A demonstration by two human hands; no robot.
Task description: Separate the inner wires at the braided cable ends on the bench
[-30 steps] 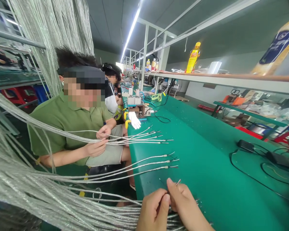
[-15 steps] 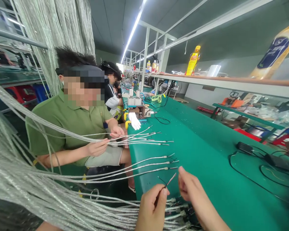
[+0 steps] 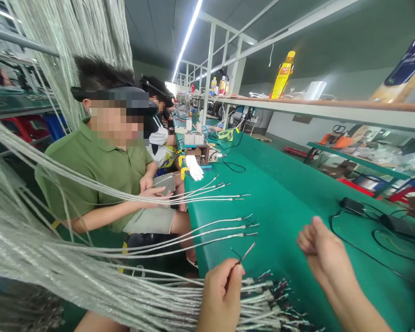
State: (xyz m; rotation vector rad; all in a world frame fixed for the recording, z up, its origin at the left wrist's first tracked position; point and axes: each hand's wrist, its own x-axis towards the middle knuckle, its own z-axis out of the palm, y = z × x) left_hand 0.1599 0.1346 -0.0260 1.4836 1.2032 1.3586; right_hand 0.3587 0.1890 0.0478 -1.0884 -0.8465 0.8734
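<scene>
Near the bottom centre, my left hand (image 3: 223, 293) pinches a cable end (image 3: 246, 254) whose thin dark and pale wires fan out past the fingertips. My right hand (image 3: 320, 244) is up over the green table, well to the right of that cable end, its fingers curled together; whatever they may hold is too small to see. Beneath and beside my left hand lies a thick bundle of silvery cables (image 3: 173, 295), with stripped ends at the table's near side. Three separate cables (image 3: 224, 228) rest on the table edge beyond my left hand.
A person in a green shirt (image 3: 107, 170) sits at the left, handling more cables. On the green table (image 3: 269, 193) are a white glove (image 3: 194, 168), a small machine (image 3: 198, 150) and black adapters with cords (image 3: 352, 206). Bottles (image 3: 282, 76) stand on the shelf above.
My right hand has moved right, away from the cable end, and its fingers have curled in. My left hand keeps its pinch. The other person's hands have shifted, one drawing back to the left.
</scene>
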